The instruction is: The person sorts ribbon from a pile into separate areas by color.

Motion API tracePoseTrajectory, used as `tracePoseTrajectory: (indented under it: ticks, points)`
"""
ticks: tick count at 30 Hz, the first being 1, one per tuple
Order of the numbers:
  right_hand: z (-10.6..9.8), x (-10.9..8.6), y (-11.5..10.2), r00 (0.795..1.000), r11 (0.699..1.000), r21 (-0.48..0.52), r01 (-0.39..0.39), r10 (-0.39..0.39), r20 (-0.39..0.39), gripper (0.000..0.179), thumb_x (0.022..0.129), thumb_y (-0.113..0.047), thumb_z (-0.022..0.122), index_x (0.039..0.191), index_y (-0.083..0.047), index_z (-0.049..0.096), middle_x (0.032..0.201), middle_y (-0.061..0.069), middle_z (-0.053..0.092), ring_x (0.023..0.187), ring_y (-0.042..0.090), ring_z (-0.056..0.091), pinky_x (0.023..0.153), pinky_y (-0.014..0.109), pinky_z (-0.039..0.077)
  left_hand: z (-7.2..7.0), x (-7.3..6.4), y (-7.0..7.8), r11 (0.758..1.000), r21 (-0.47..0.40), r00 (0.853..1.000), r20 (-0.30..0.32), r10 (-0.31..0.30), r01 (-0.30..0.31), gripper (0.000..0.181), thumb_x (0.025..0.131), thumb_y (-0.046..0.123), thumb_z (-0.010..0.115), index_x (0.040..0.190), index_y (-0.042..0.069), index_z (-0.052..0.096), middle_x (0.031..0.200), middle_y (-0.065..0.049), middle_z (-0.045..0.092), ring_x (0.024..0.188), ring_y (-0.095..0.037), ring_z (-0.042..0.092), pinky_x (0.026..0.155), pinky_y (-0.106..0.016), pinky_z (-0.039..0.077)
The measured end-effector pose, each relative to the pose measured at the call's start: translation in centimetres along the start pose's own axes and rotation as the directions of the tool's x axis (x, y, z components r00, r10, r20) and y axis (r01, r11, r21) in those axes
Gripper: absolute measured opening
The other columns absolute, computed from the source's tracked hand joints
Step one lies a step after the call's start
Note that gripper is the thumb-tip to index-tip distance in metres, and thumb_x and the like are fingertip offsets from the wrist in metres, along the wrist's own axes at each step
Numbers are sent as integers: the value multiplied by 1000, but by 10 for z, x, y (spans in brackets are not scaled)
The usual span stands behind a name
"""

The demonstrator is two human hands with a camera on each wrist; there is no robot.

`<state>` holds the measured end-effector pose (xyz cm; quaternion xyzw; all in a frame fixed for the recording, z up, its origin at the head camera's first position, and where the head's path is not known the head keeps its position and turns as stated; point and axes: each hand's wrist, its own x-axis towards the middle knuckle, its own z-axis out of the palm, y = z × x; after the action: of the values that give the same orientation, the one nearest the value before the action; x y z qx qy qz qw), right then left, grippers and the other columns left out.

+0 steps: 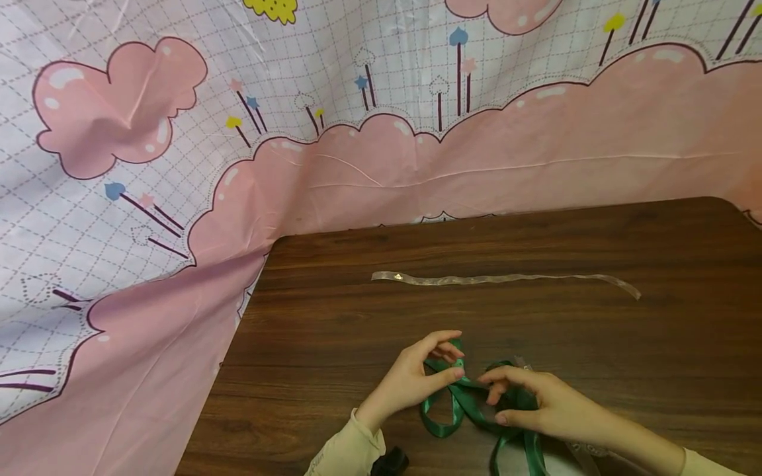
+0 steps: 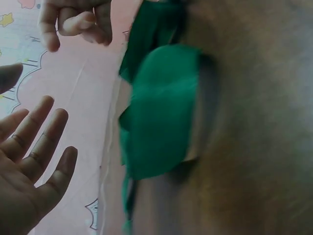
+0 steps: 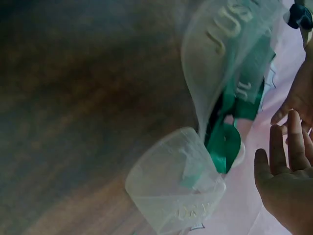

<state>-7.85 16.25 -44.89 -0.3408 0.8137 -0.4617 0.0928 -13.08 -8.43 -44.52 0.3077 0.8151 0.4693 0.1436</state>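
Down at the near side of the brown table (image 1: 309, 324), with 12 o'clock straight away from the person, two tails of the green ribbon (image 1: 472, 404) drop toward 6 o'clock over a pale patch (image 1: 513, 461), too hidden for me to name. A dark object (image 1: 391, 461) sits by the left sleeve (image 1: 352, 448), at about 8 o'clock from the tangle.

Just beyond, the ribbon lies loosely looped between the two hands, its broadest stretch slanting from 10 to 4 o'clock across the gap. From the left hand (image 1: 409, 382) it lies toward 4 o'clock; from the right hand (image 1: 559, 406), toward 9 — and the right is nearer the bulk, partly covering it from above. Both hands are bent but relaxed, grasping nothing; whether a fingertip brushes the ribbon I can't tell. A clear strip (image 3: 161, 181) with lettering lies beside the green on the right hand's side, the one thing crowding in there.

Well apart, toward 12 o'clock, a sheer ribbon (image 1: 470, 281) runs lengthwise from 9 to 3 — its right end bending toward 4. Behind everything hangs the pink cloud-print cloth (image 1: 369, 165).
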Motion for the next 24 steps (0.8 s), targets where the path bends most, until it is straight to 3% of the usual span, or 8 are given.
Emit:
tracePoseTrajectory:
  ticks: [4, 6, 8, 12, 14, 17, 21, 24]
  points:
    - [8, -3, 5, 999, 988, -146, 49, -45, 27, 47, 88, -31, 63, 128, -12, 48, 101, -13, 60, 100, 2, 54, 80, 49, 51, 6, -4, -3, 1000, 3, 1000, 24, 18, -19, 50, 92, 29, 58, 138, 17, 40, 116, -4, 63, 105, -9, 56, 91, -31, 47]
    - [10, -5, 7, 998, 970, -233, 68, -62, 33, 49, 85, -30, 66, 128, -13, 50, 101, -16, 58, 98, 3, 54, 81, 37, 53, 9, -5, -5, 999, 12, 998, 30, 46, -46, 50, 93, 29, 57, 138, 15, 40, 116, -5, 63, 104, -8, 56, 93, -30, 47]
    - [12, -6, 8, 998, 946, -315, 68, -60, 37, 51, 82, -27, 70, 127, -15, 51, 102, -15, 57, 96, 6, 54, 80, 35, 53, 12, -6, -6, 997, 22, 997, 31, 76, -76, 50, 94, 29, 55, 138, 13, 39, 116, -6, 63, 104, -7, 57, 93, -28, 47]
    - [16, -7, 10, 998, 896, -440, 63, -57, 28, 54, 74, -17, 76, 123, -17, 56, 107, -8, 60, 99, 19, 57, 81, 54, 51, 17, -7, -8, 995, 28, 995, 36, 96, -97, 51, 95, 29, 54, 139, 12, 37, 115, -2, 63, 104, -6, 57, 94, -25, 47]
    - [16, -7, 10, 997, 880, -469, 73, -72, 21, 54, 72, -15, 76, 122, -17, 57, 104, -11, 59, 97, 16, 57, 80, 57, 49, 18, -8, -8, 996, 22, 995, 46, 90, -91, 51, 95, 29, 54, 139, 11, 37, 115, -2, 63, 104, -6, 57, 94, -25, 47]
    - [12, -6, 8, 994, 901, -421, 102, -110, 7, 54, 76, -15, 75, 125, -17, 53, 95, -19, 55, 92, 3, 54, 84, 52, 51, 21, -9, -8, 996, 27, 994, 76, 80, -82, 52, 96, 30, 52, 140, 10, 34, 117, -2, 62, 107, -7, 56, 95, -26, 46]
    - [0, -2, 0, 993, 984, -134, 120, -119, 16, 54, 86, -12, 65, 135, -11, 42, 92, -15, 55, 89, 1, 52, 85, 30, 51, 23, -8, -6, 998, 11, 989, 137, 56, -58, 55, 96, 30, 51, 143, 10, 28, 120, -1, 62, 104, -12, 60, 90, -33, 49]
    - [-10, 2, -6, 994, 988, 112, 102, -107, 38, 53, 90, -3, 57, 138, -7, 35, 92, -7, 55, 88, 8, 52, 78, 20, 44, 23, -5, -3, 999, -27, 981, 193, 29, -24, 57, 96, 31, 51, 144, 16, 25, 120, 1, 64, 112, -16, 57, 94, -44, 47]
